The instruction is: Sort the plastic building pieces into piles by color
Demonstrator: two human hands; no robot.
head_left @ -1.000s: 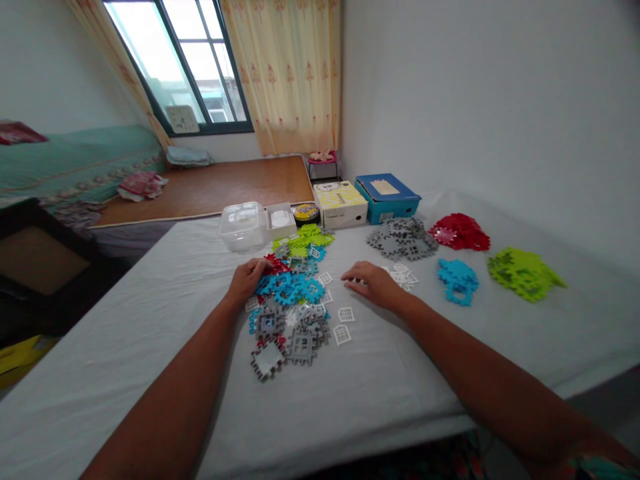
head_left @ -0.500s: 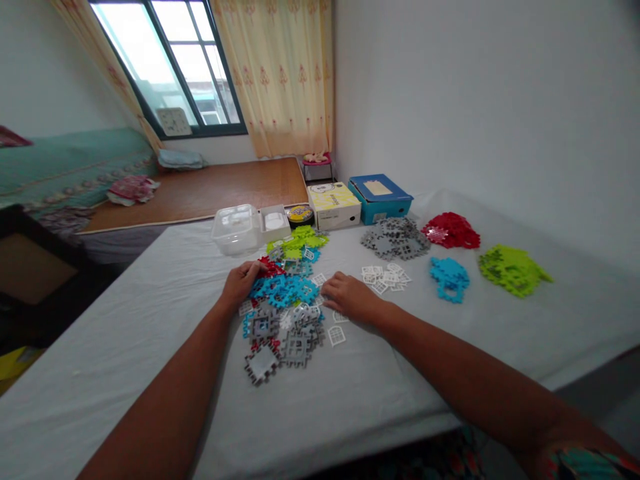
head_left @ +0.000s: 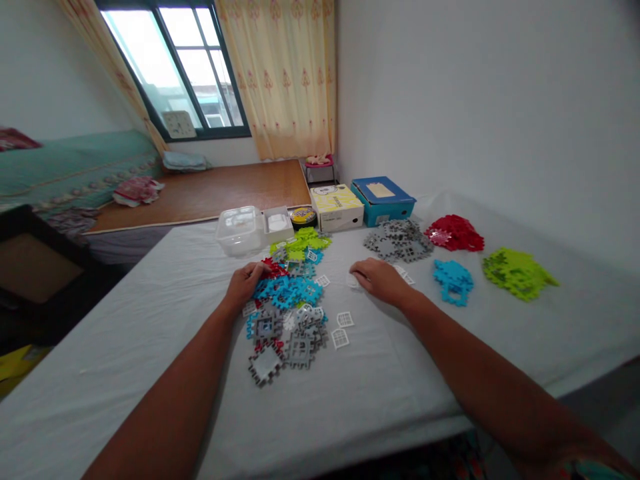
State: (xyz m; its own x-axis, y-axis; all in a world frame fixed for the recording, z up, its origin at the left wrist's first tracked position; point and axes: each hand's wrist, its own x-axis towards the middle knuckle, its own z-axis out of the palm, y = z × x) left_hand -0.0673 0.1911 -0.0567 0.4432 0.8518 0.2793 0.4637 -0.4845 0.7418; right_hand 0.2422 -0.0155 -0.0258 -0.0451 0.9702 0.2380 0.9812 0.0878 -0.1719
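My left hand (head_left: 244,283) rests at the left edge of a mixed pile, its fingers closed on a red interlocking piece (head_left: 274,268). Blue interlocking pieces (head_left: 287,292) lie beside its fingertips, with grey pieces (head_left: 300,350) nearer to me and green ones (head_left: 306,241) behind. My right hand (head_left: 377,279) is closed over a small, blurred white window piece (head_left: 353,282), low above the sheet or touching it. It hides most of the heap of white window pieces (head_left: 404,275) behind it. Loose white window pieces (head_left: 341,339) lie between the hands.
Sorted heaps of grey (head_left: 399,240), red (head_left: 456,233), blue (head_left: 453,281) and green pieces (head_left: 517,273) stand to the right. Along the back are a clear plastic tub (head_left: 240,230), a white box (head_left: 278,224), a round tin (head_left: 303,217), a yellow box (head_left: 337,208) and a blue box (head_left: 383,200).
My right hand has moved right, away from the mixed pile to the white heap, with a white window piece. My left hand stays by the red piece; the view has shifted slightly.
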